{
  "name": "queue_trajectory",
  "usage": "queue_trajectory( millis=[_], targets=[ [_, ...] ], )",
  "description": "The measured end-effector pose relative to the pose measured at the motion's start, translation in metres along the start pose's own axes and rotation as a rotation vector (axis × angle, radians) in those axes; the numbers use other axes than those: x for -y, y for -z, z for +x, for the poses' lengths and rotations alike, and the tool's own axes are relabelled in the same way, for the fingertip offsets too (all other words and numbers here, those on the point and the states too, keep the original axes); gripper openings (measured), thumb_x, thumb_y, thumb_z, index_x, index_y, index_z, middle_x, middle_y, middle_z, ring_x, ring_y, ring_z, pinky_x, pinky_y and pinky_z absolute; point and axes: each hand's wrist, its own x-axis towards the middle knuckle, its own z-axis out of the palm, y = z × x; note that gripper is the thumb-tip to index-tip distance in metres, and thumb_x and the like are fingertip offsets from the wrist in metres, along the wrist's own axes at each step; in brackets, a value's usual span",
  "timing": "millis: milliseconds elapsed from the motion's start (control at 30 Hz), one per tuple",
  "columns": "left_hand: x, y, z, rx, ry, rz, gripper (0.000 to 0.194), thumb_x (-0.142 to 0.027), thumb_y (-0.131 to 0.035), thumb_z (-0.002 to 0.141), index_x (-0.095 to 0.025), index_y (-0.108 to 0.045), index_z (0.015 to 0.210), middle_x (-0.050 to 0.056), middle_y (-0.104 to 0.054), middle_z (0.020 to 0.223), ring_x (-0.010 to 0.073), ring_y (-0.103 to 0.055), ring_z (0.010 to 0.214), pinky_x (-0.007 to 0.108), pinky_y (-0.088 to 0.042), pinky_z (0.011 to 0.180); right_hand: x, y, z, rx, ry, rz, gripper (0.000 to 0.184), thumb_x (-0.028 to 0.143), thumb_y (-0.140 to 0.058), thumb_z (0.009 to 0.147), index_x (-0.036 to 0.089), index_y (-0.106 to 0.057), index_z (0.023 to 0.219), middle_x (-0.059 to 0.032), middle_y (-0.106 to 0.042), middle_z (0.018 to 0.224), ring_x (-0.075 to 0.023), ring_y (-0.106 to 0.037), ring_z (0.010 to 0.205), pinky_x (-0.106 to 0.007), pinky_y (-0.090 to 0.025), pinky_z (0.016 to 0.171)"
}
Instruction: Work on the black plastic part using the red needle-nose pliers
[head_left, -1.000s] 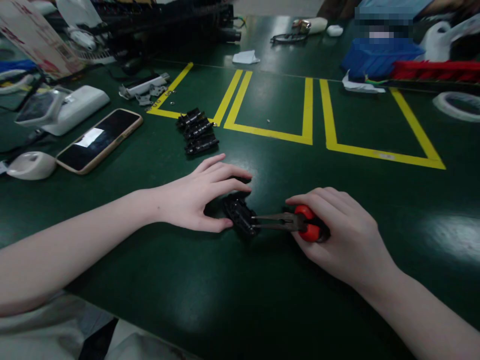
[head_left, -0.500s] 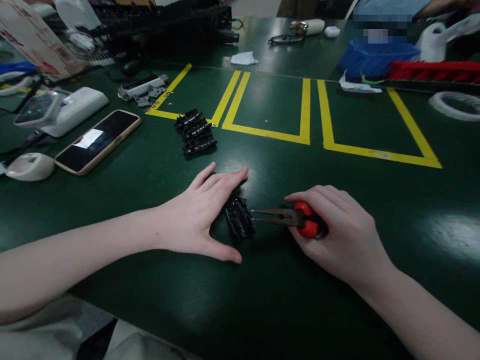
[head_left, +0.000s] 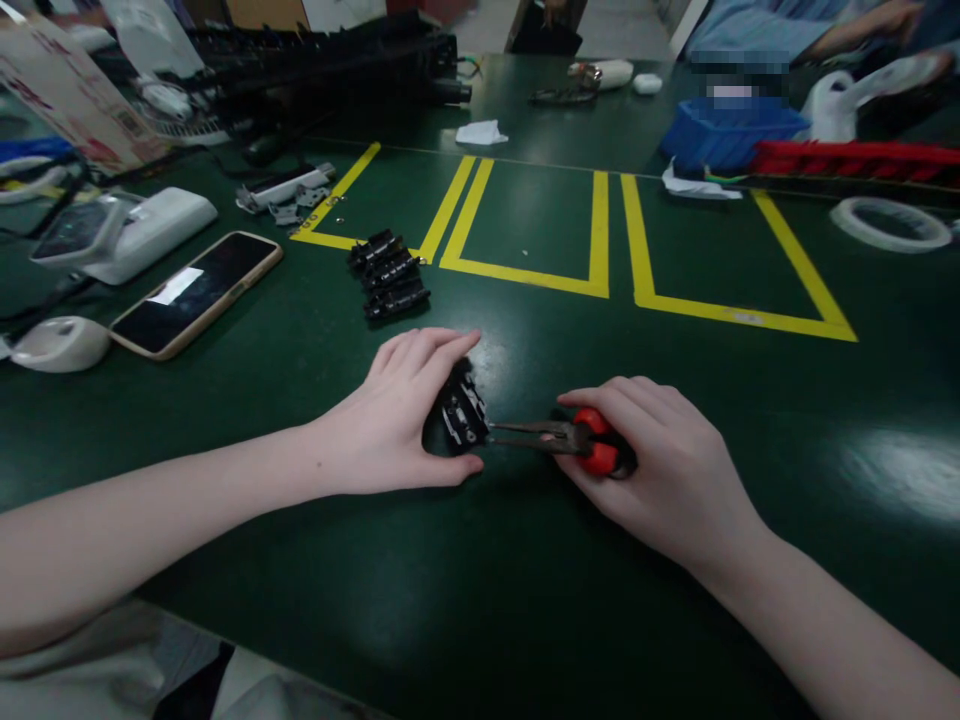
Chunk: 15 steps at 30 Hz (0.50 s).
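Note:
My left hand [head_left: 409, 410] is curled around a small black plastic part [head_left: 463, 408] with silver metal pieces on its face. The fingers lie at its far end and the thumb is close by its near end; the exact contact is partly hidden. In my right hand [head_left: 652, 450] are long-nose pliers [head_left: 559, 437] with red handles. Their jaws are slightly apart and point left, with the tips right beside the black part's right side. Several similar black parts [head_left: 390, 275] lie in a row on the green table [head_left: 420, 600], beyond my left hand.
Left of my hands lie a phone [head_left: 199, 293], a white mouse-shaped object [head_left: 61, 343] and a white handheld device [head_left: 150, 232]. Yellow tape outlines [head_left: 525, 282] mark the table ahead. Farther off are a tape roll [head_left: 892, 222], a blue bin [head_left: 731, 135] and a person's arm [head_left: 862, 30].
My left hand has closed in around the black part, which has turned to show its silver pieces. The pliers have shifted slightly left with my right hand. The view has tilted up a little.

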Motion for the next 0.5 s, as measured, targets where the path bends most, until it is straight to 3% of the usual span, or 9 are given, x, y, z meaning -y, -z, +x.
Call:
queue_trajectory(
  millis=[100, 300, 500],
  targets=[
    [0.0001, -0.0017, -0.0022, -0.015, 0.042, 0.107, 0.101, -0.067, -0.069, 0.073, -0.016, -0.025, 0.148, 0.019, -0.035, 0.147, 0.0406, -0.030, 0.139, 0.062, -0.024, 0.113, 0.0004, -0.0005, 0.0001, -0.004, 0.003, 0.014, 0.022, 0.026, -0.061, 0.082, 0.017, -0.061, 0.102, -0.0075, -0.067, 0.090, -0.0232, -0.062, 0.084, -0.035, -0.046, 0.069],
    [0.0032, 0.0004, -0.0004, -0.018, 0.028, 0.103, 0.070, -0.064, -0.067, 0.077, -0.017, -0.046, 0.125, 0.015, -0.048, 0.131, 0.0364, -0.040, 0.129, 0.061, -0.029, 0.110, -0.0019, -0.0049, -0.0033, -0.028, 0.007, 0.043, 0.021, 0.025, -0.061, 0.083, 0.018, -0.061, 0.103, -0.0064, -0.066, 0.092, -0.0216, -0.060, 0.085, -0.035, -0.046, 0.071],
    [0.0010, 0.0049, 0.0018, 0.038, 0.024, -0.218, 0.076, -0.047, -0.076, 0.075, -0.021, -0.039, 0.136, 0.011, -0.053, 0.128, 0.0307, -0.054, 0.115, 0.047, -0.047, 0.098, -0.0018, -0.0054, -0.0034, -0.031, 0.004, 0.049, 0.023, 0.025, -0.062, 0.083, 0.018, -0.060, 0.104, -0.0062, -0.066, 0.093, -0.0218, -0.060, 0.086, -0.035, -0.046, 0.071]
  ],
)
